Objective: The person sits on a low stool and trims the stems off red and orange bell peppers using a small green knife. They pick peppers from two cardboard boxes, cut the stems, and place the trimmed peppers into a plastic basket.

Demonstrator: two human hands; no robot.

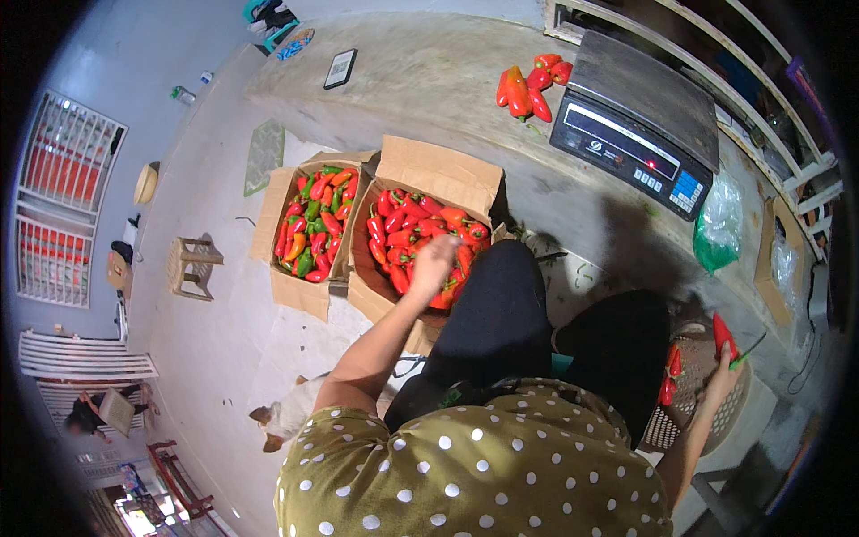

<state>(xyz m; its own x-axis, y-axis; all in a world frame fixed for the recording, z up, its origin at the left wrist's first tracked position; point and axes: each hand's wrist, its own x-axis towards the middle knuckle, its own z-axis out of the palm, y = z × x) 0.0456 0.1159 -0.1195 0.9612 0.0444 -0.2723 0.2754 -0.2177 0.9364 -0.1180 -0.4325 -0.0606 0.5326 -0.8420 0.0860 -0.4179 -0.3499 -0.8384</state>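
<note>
My left hand (435,260), slightly blurred, is over red peppers (411,221) in an open cardboard box (439,164); I cannot tell whether its fingers hold one. Out to the right, my right hand (723,377) grips a red pepper (722,332) that points upward. Beside that pepper, a thin dark tool with a green end (753,346), seemingly a small knife, sticks out of the same hand. Below and left of it is a brown perforated plastic basket (721,419) with a few red peppers (673,374) inside. A second cardboard box (302,295) holds mixed red, green and orange peppers (314,221).
On the concrete ledge (416,60) stand a digital scale (634,121), loose red peppers (527,90) and a card with a printed code (340,68). A plastic bag (719,225) hangs over its edge. A dog (295,406) is by my left side. Farther off are a stool (193,267) and a person (87,416).
</note>
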